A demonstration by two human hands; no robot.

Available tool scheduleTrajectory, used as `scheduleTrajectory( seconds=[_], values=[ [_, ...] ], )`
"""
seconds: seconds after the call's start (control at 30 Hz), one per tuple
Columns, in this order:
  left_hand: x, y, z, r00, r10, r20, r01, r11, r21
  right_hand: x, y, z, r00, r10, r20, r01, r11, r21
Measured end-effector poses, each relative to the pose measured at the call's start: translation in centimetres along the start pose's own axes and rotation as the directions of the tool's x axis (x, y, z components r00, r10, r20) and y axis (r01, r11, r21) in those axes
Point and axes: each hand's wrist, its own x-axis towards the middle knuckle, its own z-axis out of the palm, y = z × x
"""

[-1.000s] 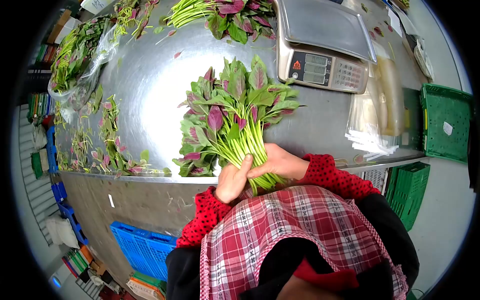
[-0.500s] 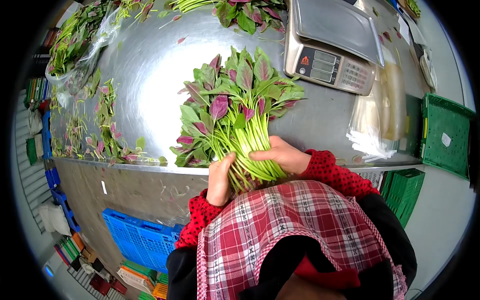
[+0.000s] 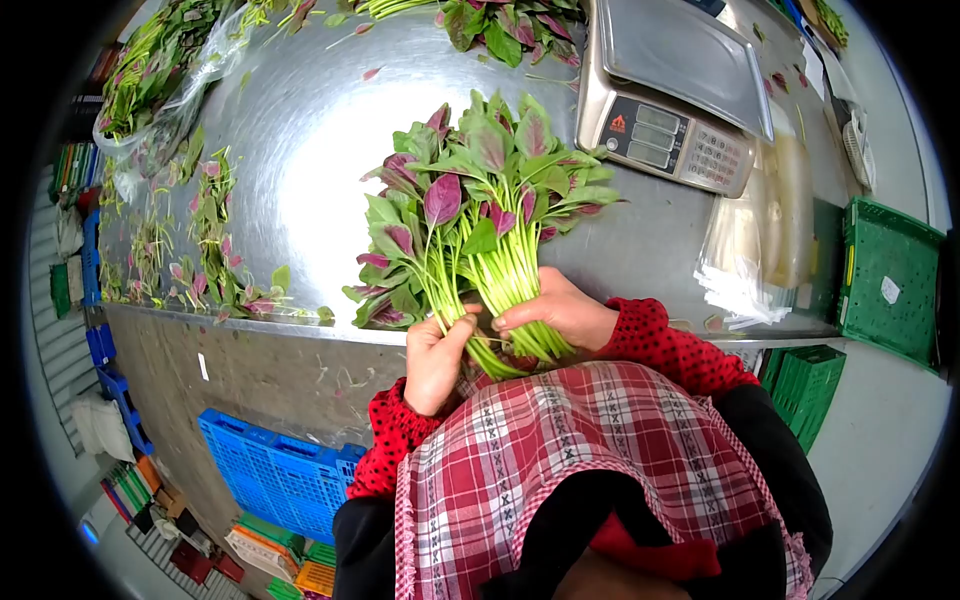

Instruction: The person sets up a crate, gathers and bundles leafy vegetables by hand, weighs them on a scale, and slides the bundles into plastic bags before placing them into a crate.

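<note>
A bunch of leafy greens with green and purple leaves lies over the metal table's front edge, its pale stems towards my apron. My left hand is closed around the left part of the stems, thumb on top. The right part of the stems is gripped by my right hand, thumb across them. A small gap shows between the two groups of stems near my hands. The stem ends reach down to the checked apron.
A digital scale stands at the back right, with plastic bags beside it. Another bunch lies at the back. Bagged greens and scraps are at left. Green crates stand right, a blue pallet below left.
The stems have parted into two groups, one in each hand. My left hand has moved slightly left and down. The view has shifted, so the table and scale appear a little higher.
</note>
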Motion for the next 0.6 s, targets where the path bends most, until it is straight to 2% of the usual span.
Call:
scheduleTrajectory(
  seconds=[0.03,0.1,0.13,0.17,0.23,0.27,0.3,0.33,0.37,0.4,0.43,0.5,0.57,0.6],
  values=[
    [0.0,-0.1,-0.2,1.000,0.003,-0.004,-0.003,1.000,-0.004,0.0,0.0,-0.2,1.000,0.002,0.003,-0.002,1.000,-0.006],
    [0.2,-0.1,-0.5,0.994,0.026,-0.106,-0.053,0.964,-0.261,0.0,-0.5,-0.1,1.000,0.023,-0.004,-0.023,0.996,-0.086],
    [0.0,1.0,-0.5,0.978,0.020,-0.206,-0.054,0.986,-0.160,-0.6,-1.3,0.0,1.000,0.025,-0.006,-0.026,0.995,-0.101],
    [0.0,1.5,-1.3,0.927,0.272,-0.259,-0.253,0.962,0.104,-0.9,-2.7,-0.1,1.000,0.011,-0.018,-0.013,0.993,-0.113],
    [-0.8,4.3,-1.9,0.896,0.230,-0.381,-0.257,0.966,-0.020,-1.8,-4.9,-0.6,0.997,-0.072,0.030,0.074,0.996,-0.050],
    [-1.3,3.7,-2.3,0.929,0.225,-0.293,-0.195,0.972,0.130,-2.3,-5.1,-0.9,0.995,-0.095,-0.005,0.095,0.995,-0.028],
    [-1.6,3.0,-2.6,0.953,0.229,-0.198,-0.166,0.942,0.292,-2.9,-4.0,-1.0,0.991,-0.130,0.024,0.132,0.973,-0.189],
    [-1.6,0.9,-1.9,0.969,0.214,-0.126,-0.179,0.954,0.242,-3.6,-1.8,-1.5,0.982,-0.180,0.050,0.186,0.914,-0.361],
    [-1.5,-1.3,-0.8,0.978,0.205,-0.034,-0.195,0.962,0.194,-3.3,1.9,-2.8,0.969,-0.219,0.114,0.247,0.855,-0.456],
    [-2.1,-1.2,0.5,0.993,0.069,-0.097,-0.064,0.997,0.053,-3.3,2.6,-3.7,0.991,0.106,0.088,-0.059,0.903,-0.425],
    [-2.4,-0.7,1.4,0.986,-0.093,-0.136,0.080,0.992,-0.101,-3.5,2.2,-3.4,1.000,0.004,0.020,0.003,0.938,-0.347],
    [-1.9,0.9,1.3,0.961,0.133,-0.244,-0.146,0.989,-0.036,-5.1,-3.2,-2.7,1.000,-0.019,0.017,0.021,0.989,-0.147],
    [-1.6,3.4,1.1,0.939,0.152,-0.308,-0.210,0.964,-0.164,-6.2,-10.1,-3.4,0.989,-0.149,0.004,0.145,0.952,-0.271],
    [-1.5,3.5,0.7,0.927,0.234,-0.294,-0.265,0.961,-0.073,-7.6,-14.5,-2.8,0.974,-0.222,-0.043,0.193,0.917,-0.349]
  ],
)
